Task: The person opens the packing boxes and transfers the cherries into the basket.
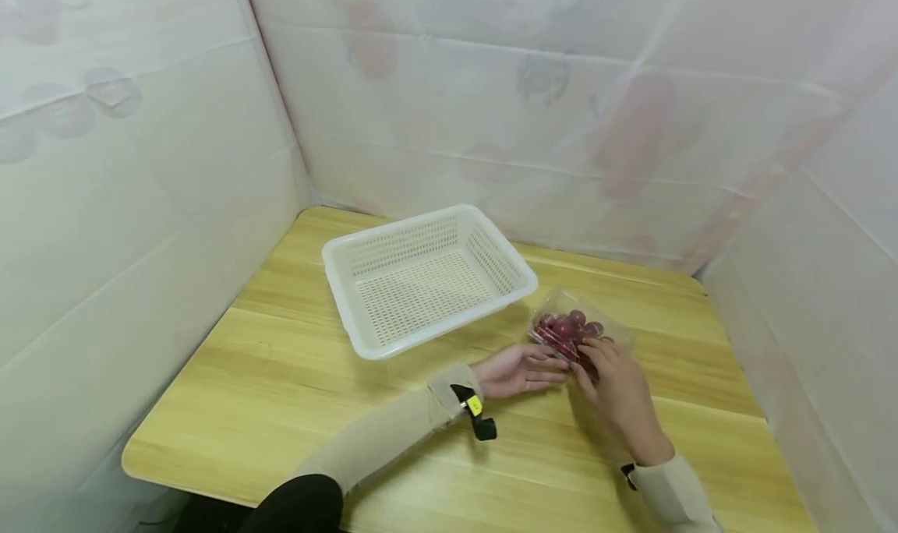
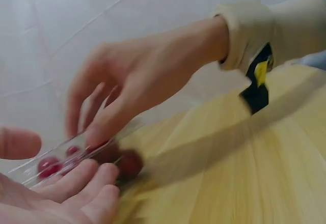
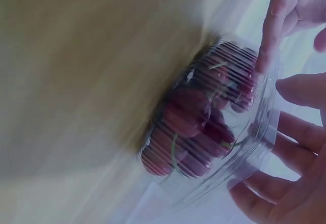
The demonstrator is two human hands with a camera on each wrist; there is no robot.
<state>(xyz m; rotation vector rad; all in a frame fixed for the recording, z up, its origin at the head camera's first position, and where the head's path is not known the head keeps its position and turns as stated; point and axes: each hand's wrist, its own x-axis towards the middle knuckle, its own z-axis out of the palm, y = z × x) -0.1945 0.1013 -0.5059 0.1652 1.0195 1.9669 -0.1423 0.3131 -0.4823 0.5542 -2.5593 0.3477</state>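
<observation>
Head view: the right hand (image 1: 620, 389) is bending its fingers over the near right edge of a clear container (image 1: 557, 301), covering part of the red fruits (image 3: 187, 111) inside. Whether it is pinching the rim or a fruit, I cannot tell; in the right wrist view the fingertips are meeting the see-through edge, which is making front and back hard to separate. The left hand (image 1: 515, 371) is lying palm up, fingers extended and gripping nothing, its tips reaching the container's near side; actual contact is staying unclear. The container is sitting on the table (image 1: 238, 408), just beside the near right corner of a white basket (image 1: 424, 291). Thin green stems are showing among the fruits, though ribbed, glinting plastic is breaking up their outlines. In the left wrist view both hands are hiding much of the container, and the nearest fruit is blurring. The frame is cutting off the left thumb's base.
</observation>
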